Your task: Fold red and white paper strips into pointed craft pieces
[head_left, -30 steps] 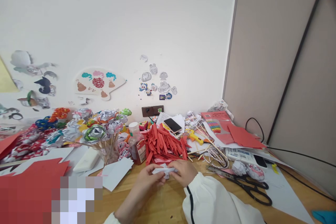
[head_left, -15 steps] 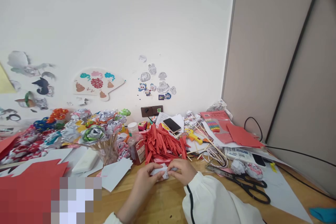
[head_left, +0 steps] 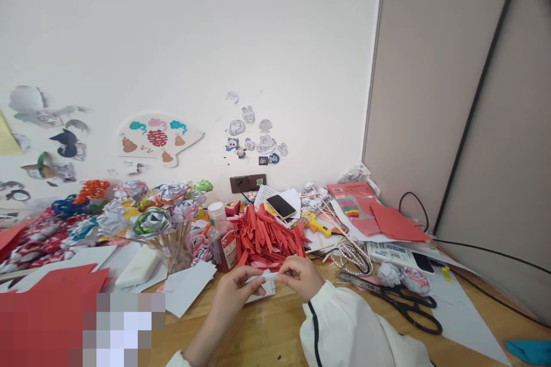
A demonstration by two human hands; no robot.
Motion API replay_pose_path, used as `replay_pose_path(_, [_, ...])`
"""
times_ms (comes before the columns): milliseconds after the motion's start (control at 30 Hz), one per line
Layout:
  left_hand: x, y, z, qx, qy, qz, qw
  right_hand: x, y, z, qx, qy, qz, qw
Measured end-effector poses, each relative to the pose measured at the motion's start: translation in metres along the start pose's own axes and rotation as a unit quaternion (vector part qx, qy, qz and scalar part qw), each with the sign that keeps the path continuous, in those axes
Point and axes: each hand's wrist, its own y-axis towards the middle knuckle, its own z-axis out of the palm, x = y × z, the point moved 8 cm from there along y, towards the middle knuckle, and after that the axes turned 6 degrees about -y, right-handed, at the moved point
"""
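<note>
My left hand (head_left: 235, 292) and my right hand (head_left: 301, 276) meet low in the middle of the view, over a wooden table (head_left: 267, 332). Both pinch a small folded white paper (head_left: 263, 278) between fingertips, one at each end. A white sleeve with a dark stripe covers my right forearm. Just behind the hands lies a pile of folded red paper strips (head_left: 269, 235).
A red-labelled bottle (head_left: 222, 238) stands left of the strips. Paper flowers on sticks (head_left: 159, 215) crowd the left. Red sheets (head_left: 51, 287) lie at front left. Black scissors (head_left: 407, 307), a phone (head_left: 282, 205) and a yellow glue gun (head_left: 318, 223) lie to the right. Cables run along the partition.
The hands have kept working the white paper, lifting it slightly off the table and narrowing it into a slimmer fold. The view shifted a little.
</note>
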Motion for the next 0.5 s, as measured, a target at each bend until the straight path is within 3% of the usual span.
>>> replay_pose_path(167, [0.009, 0.002, -0.003, -0.005, -0.089, -0.026, 0.996, -0.013, -0.001, 0.005, 0.012, 0.070, 0.071, 0.995])
replay_pose_path(333, [0.020, 0.004, -0.011, -0.044, -0.162, -0.058, 0.984, -0.013, -0.002, 0.009, 0.022, 0.101, 0.072, 0.992])
replay_pose_path(500, [0.019, 0.004, -0.015, -0.071, -0.176, -0.049, 0.981, -0.012, -0.003, 0.018, 0.055, 0.124, 0.078, 0.988])
